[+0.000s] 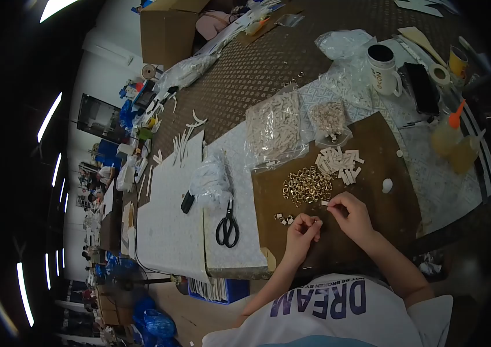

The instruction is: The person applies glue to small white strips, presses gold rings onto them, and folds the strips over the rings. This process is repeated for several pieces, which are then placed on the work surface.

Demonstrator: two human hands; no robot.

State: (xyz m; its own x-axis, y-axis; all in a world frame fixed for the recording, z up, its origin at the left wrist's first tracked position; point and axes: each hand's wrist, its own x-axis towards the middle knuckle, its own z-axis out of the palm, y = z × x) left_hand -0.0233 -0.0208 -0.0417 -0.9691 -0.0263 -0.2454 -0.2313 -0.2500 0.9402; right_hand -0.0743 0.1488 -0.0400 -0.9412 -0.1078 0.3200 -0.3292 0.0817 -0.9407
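My right hand [351, 217] pinches a small white strip [325, 203] by its end, just over the brown mat. To the left, my left hand [303, 236] is closed, thumb against fingers; whatever its fingertips hold is too small to make out. Beyond both hands lies a heap of gold metal rings [307, 185]. A pile of short white strips [339, 163] touches the heap at its far right. Several white strips fitted with gold rings [283, 219] form a small group left of my left hand. All of this rests on the brown mat [384, 150].
Bags of pale strips [273, 127] and small parts [327, 118] lie past the piles. Black scissors [227, 229] and a plastic bag [211, 180] are on the left. A white mug [383, 78], black case [421, 88] and glue bottles [459, 147] stand at right.
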